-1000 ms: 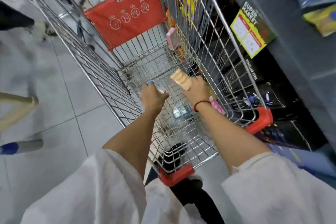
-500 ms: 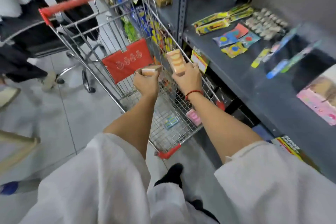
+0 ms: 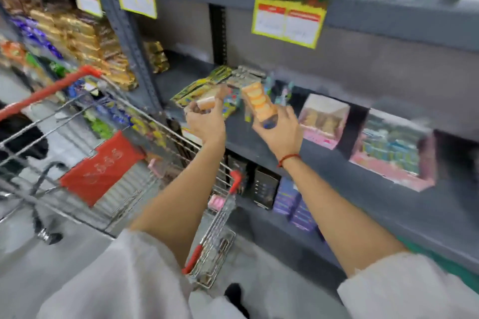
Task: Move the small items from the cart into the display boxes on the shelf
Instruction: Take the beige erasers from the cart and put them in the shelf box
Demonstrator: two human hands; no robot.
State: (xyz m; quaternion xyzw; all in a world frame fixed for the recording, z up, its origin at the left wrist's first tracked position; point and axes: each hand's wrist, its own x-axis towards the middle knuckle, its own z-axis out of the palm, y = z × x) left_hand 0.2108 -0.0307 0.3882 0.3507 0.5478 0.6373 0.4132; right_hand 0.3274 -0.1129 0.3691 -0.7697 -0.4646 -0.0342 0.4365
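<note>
Even, fairly bright indoor light with no strong glare. Heavy motion blur smears the whole view, worst toward the right edge and top corners, where the display boxes [image 3: 392,149] and price tags [image 3: 287,22] are unreadable. The shelf [image 3: 259,142] underside and lower tier sit in deep shadow. Wide-angle distortion bends the shelf edges and cart [image 3: 108,163] rails.

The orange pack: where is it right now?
In the head view it is centre frame, gripped in the right hand: the orange pack is raised over the grey shelf, left of the pink display box.
</note>
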